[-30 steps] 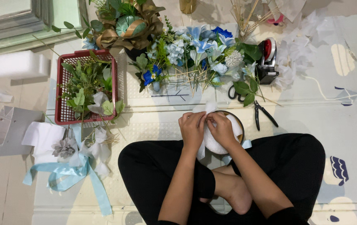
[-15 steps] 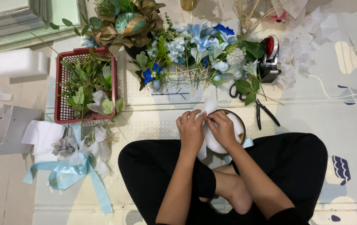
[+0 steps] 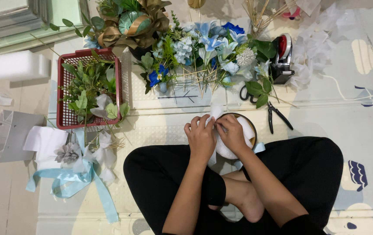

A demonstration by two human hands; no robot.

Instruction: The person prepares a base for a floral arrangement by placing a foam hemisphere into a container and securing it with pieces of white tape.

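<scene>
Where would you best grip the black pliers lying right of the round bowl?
Probably by the two handles of the black pliers, closed together. They splay toward the person on the bare mat, while the nose end sits under leaves, so come from above on the near side.

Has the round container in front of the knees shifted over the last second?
No. The round container sits at the same spot beside the black pliers, with both hands, left hand and right hand, on it.
</scene>
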